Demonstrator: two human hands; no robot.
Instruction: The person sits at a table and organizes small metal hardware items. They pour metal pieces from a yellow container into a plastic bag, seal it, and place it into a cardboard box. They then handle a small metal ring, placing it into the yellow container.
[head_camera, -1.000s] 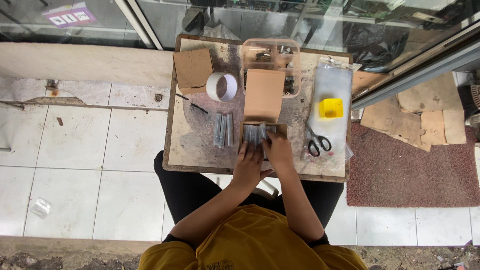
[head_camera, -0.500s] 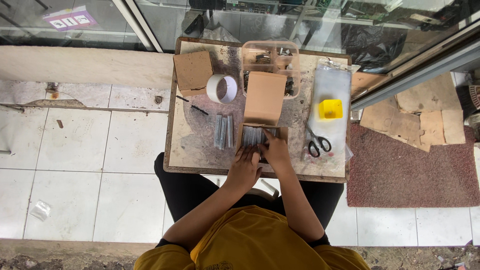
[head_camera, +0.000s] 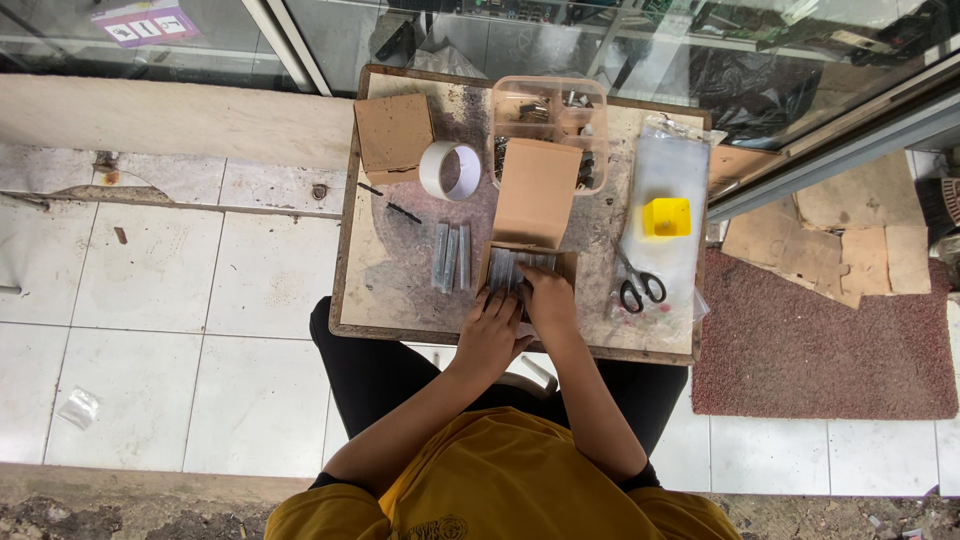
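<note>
A small open cardboard box (head_camera: 497, 272) with its lid (head_camera: 536, 192) folded back sits at the table's near middle and holds grey metal strips (head_camera: 512, 268). My right hand (head_camera: 548, 298) reaches into the box from the front, its fingers curled over the strips. My left hand (head_camera: 490, 330) lies beside it, its fingertips against the box's front left corner. I cannot tell whether it grips anything. Three more grey strips (head_camera: 452, 257) lie loose on the table just left of the box.
On the worn table (head_camera: 385, 290) are a closed cardboard box (head_camera: 393, 133), a white tape roll (head_camera: 450, 170), a clear plastic compartment case (head_camera: 548, 112), clear bags (head_camera: 668, 170) with a yellow block (head_camera: 666, 217), and scissors (head_camera: 640, 287). A reddish mat (head_camera: 830, 345) lies to the right.
Both hands have shifted only slightly at the front of the open box. Everything else on the table is where it was.
</note>
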